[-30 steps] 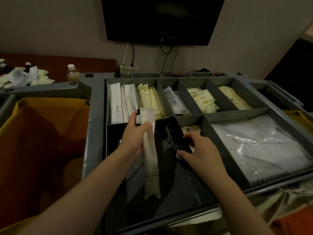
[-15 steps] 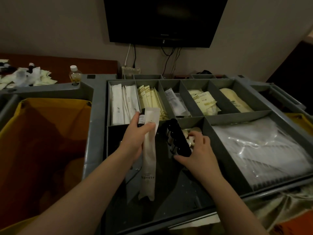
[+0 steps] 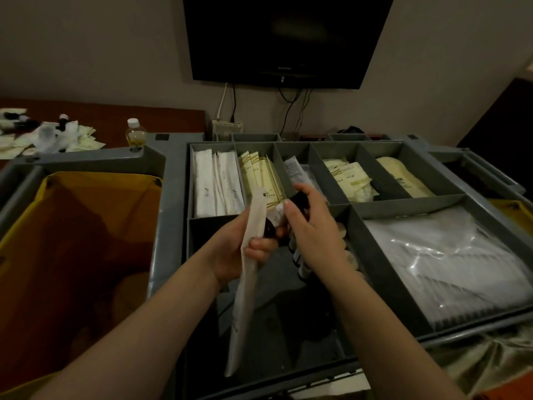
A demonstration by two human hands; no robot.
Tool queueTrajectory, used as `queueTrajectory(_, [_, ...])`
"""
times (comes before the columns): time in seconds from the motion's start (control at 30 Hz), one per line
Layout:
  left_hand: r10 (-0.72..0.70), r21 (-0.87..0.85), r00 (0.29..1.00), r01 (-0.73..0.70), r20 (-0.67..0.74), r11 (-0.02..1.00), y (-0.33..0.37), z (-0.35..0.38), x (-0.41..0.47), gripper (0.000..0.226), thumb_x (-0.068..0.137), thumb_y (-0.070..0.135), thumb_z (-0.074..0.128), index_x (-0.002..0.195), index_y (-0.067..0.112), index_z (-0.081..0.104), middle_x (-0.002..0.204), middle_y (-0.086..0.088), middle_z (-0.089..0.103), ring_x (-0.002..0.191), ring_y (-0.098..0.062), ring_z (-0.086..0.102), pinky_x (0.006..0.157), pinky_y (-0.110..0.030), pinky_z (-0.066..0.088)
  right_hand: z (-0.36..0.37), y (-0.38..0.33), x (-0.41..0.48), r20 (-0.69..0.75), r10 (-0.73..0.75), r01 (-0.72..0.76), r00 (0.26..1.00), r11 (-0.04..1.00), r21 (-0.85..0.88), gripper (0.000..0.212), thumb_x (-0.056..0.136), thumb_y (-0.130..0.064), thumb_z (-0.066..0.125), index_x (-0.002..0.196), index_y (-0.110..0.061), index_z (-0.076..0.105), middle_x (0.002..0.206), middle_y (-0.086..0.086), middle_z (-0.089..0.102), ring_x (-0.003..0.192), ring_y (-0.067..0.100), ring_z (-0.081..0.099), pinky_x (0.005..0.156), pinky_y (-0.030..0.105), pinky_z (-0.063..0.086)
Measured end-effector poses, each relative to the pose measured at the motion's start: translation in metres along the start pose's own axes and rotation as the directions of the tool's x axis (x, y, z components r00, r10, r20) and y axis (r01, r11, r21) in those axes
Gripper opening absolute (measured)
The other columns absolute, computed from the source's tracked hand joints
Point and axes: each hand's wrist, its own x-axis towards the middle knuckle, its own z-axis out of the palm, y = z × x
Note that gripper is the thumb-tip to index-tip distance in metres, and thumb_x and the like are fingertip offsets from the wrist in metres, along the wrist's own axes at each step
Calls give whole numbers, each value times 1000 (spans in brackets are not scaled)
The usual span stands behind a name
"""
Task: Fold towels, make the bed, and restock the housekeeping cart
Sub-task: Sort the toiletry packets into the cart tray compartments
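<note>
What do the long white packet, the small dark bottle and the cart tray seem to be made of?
The long white packet in the left hand: probably matte paper or thin film; it bends limply. The small dark bottle, gripped by the right hand too: dark plastic or glass, cannot tell; paper-like white label. The cart tray: grey moulded plastic, dull, thick dividers.

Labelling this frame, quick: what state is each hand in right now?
Left hand: holds the long white packet and the small dark bottle.
Right hand: grips the same bottle's top.
</note>
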Motion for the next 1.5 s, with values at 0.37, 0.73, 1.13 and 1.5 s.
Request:
queueTrajectory(0.37, [183,53,891,-177,-417,983,0,-2,10,31,80,29,63,101,7,61,68,-2,52,47,-6,47,41,-15,44,-20,-2,-2,-52,56,-32,997,924,382,29,86,-15,65,100,-39,55,102,-12,60,98,6,61,83,26,55])
queueTrajectory(0.73, [443,299,643,-327,-625,897,1,-7,13,18,93,8,54,112,11,56,98,-7,61,89,-19,59,73,-33,51,-56,25,-49,266,-28,158,964,863,-481,40,83,-29,70,118,-39,51,105,-23,52,98,-3,50,82,11,42])
queueTrajectory(1.13, [427,292,661,-311,-617,904,-1,-10,14,16,94,8,54,110,11,53,95,-9,59,84,-23,60,70,-35,52,-40,49,-52,154,10,85,988,798,-597,48,84,-27,66,126,-30,43,126,-10,46,118,7,42,97,21,38])
queueTrajectory(1.5, [433,262,666,-346,-608,901,2,-9,14,21,93,10,55,114,9,52,97,-10,59,82,-23,62,64,-35,50,-42,30,-49,-17,-128,100,992,851,-515,79,73,-42,73,140,-29,33,138,-7,33,126,7,30,107,31,32])
